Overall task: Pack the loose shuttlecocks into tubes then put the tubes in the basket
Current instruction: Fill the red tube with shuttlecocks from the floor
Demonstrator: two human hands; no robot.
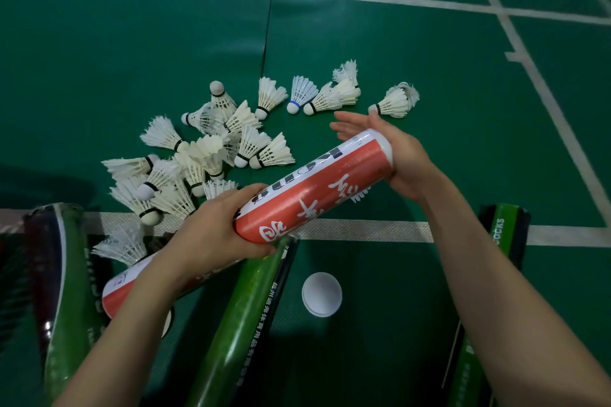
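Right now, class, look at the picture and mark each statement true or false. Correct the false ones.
1. The left hand grips the red tube. True.
2. The right hand holds a shuttlecock. False: its fingers are straight and its palm is against the red tube's far end.
3. A white cap lies on the floor beside a green tube. True.
4. Every shuttlecock is packed away. False: many loose shuttlecocks lie on the floor.
5. A blue-banded shuttlecock lies on the floor. True.
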